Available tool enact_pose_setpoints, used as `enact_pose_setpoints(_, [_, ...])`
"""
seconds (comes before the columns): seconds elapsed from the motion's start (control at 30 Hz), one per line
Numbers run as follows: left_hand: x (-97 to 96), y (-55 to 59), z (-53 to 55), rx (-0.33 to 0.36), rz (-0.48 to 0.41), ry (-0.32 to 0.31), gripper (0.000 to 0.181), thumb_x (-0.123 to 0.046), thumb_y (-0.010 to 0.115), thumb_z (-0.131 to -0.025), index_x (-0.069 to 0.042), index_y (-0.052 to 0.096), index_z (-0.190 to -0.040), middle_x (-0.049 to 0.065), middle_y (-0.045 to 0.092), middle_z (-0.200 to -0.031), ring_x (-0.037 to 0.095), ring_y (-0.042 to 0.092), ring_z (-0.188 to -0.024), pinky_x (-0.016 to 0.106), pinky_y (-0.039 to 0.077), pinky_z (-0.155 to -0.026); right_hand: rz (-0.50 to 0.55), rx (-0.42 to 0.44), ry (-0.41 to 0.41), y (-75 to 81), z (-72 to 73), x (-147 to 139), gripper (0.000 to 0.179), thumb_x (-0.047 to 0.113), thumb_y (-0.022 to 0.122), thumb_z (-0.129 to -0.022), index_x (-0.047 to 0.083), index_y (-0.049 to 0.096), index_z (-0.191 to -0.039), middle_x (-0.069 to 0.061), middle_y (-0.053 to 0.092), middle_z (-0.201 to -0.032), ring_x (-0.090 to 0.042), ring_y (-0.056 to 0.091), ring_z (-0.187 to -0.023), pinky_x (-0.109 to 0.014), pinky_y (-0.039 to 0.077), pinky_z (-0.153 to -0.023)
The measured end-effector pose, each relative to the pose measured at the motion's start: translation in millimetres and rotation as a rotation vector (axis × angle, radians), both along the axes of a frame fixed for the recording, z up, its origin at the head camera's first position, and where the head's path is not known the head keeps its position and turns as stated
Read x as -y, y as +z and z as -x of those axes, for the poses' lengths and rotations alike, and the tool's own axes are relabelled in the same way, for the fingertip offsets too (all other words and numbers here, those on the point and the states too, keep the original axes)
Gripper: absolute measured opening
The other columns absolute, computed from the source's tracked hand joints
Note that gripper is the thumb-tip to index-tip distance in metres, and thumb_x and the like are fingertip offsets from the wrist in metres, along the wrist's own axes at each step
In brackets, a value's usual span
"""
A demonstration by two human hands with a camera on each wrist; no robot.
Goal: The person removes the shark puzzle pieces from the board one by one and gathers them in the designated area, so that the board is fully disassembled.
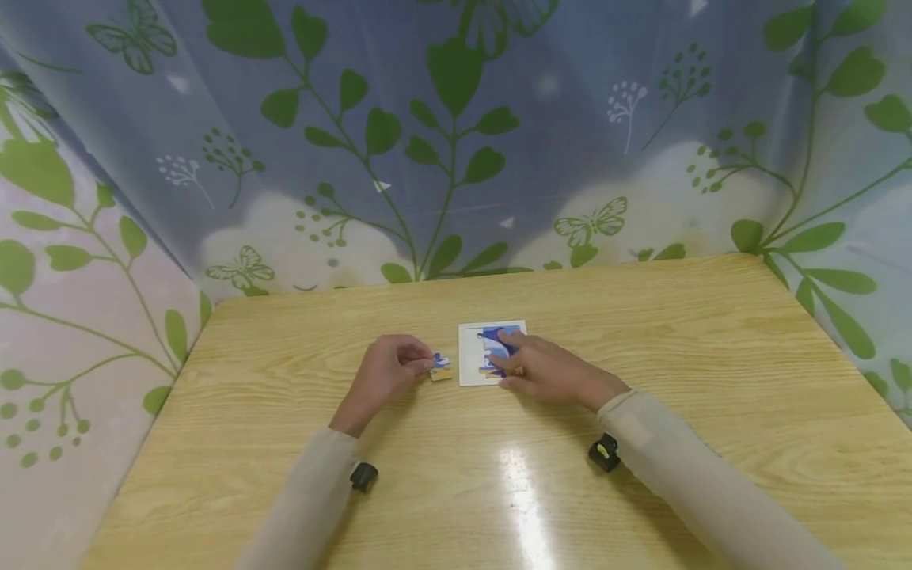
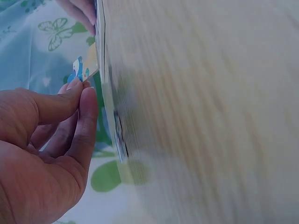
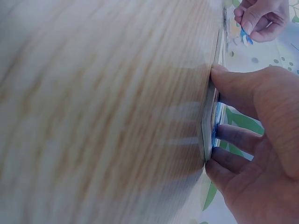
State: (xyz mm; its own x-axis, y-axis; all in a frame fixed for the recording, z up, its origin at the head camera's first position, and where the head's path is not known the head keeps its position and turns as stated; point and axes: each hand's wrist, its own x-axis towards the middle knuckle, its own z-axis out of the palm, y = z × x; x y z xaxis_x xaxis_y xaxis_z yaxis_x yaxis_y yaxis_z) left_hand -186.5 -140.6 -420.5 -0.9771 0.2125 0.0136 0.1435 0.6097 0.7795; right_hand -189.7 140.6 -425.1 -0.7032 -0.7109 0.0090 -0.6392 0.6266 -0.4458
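Observation:
My left hand (image 1: 388, 372) pinches a small jigsaw piece (image 1: 442, 366), printed blue and white above a tan strip, between thumb and fingertips. In the left wrist view this piece (image 2: 88, 66) is held tilted, just left of the puzzle board. The square white-bordered puzzle board (image 1: 470, 356) lies flat, with a blue, white and tan picture filling its right part. My right hand (image 1: 549, 370) rests over that side with spread fingers. From the right wrist, the thumb (image 3: 222, 77) touches the board's near edge and the other fingertips (image 3: 217, 170) lie along its right side.
A thin flat piece (image 2: 120, 135) lies on the table near the left hand, hidden beneath that hand in the head view. The wooden table (image 1: 677, 332) meets a leaf-patterned curtain (image 1: 456, 158) at its back and sides. Dark wrist cameras (image 1: 363, 476) hang below both sleeves.

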Motion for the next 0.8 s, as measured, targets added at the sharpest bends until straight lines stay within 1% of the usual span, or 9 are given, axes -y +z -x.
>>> enact_pose_setpoints(0.17, [13.8, -0.3, -1.9, 0.013, 0.008, 0.000, 0.003, -0.007, 0.074, -0.092, -0.006, 0.076, -0.091, 0.003, 0.075, -0.090, 0.016, 0.069, -0.078, 0.031, 0.057, -0.070, 0.002, -0.010, 0.003, -1.7, 0.5, 0, 0.043, 0.020, 0.066, -0.100, -0.003, 0.059, -0.136, -0.037, 0.032, -0.152, -0.048, 0.033, -0.143, -0.057, 0.031, -0.114])
enact_pose_setpoints(0.27, [22.0, -0.2, -3.3, 0.017, 0.013, -0.002, 0.003, -0.007, 0.075, -0.092, -0.005, 0.076, -0.092, 0.003, 0.075, -0.087, 0.016, 0.069, -0.076, 0.030, 0.056, -0.068, 0.002, -0.010, 0.004, -2.8, 1.2, 0, 0.043, 0.020, 0.066, -0.100, -0.003, 0.059, -0.136, -0.037, 0.032, -0.152, -0.048, 0.033, -0.143, -0.057, 0.032, -0.114])
enact_pose_setpoints(0.4, [32.5, 0.8, -5.7, 0.014, 0.022, -0.012, 0.004, -0.004, 0.074, -0.092, -0.005, 0.077, -0.093, 0.003, 0.074, -0.083, 0.017, 0.068, -0.074, 0.030, 0.055, -0.065, 0.003, -0.017, 0.008, -3.2, 1.3, 0, 0.043, 0.019, 0.066, -0.100, -0.003, 0.059, -0.136, -0.037, 0.033, -0.152, -0.048, 0.033, -0.143, -0.057, 0.032, -0.114])
enact_pose_setpoints(0.57, [42.7, 2.6, -8.7, 0.021, 0.066, -0.016, 0.004, -0.003, 0.074, -0.091, -0.006, 0.078, -0.092, 0.003, 0.074, -0.084, 0.015, 0.066, -0.073, 0.030, 0.053, -0.064, 0.005, -0.009, 0.003, -3.0, 1.3, 1, 0.043, 0.020, 0.066, -0.100, -0.002, 0.060, -0.136, -0.036, 0.033, -0.152, -0.047, 0.033, -0.144, -0.056, 0.031, -0.115])
enact_pose_setpoints(0.8, [53.3, 2.5, -11.3, 0.059, 0.109, -0.017, 0.005, -0.001, 0.075, -0.089, -0.004, 0.078, -0.092, 0.003, 0.073, -0.081, 0.015, 0.065, -0.072, 0.030, 0.053, -0.066, 0.015, -0.012, 0.009, -3.9, 1.6, 0, 0.041, 0.020, 0.066, -0.100, -0.003, 0.062, -0.134, -0.036, 0.035, -0.151, -0.047, 0.033, -0.144, -0.057, 0.032, -0.114])
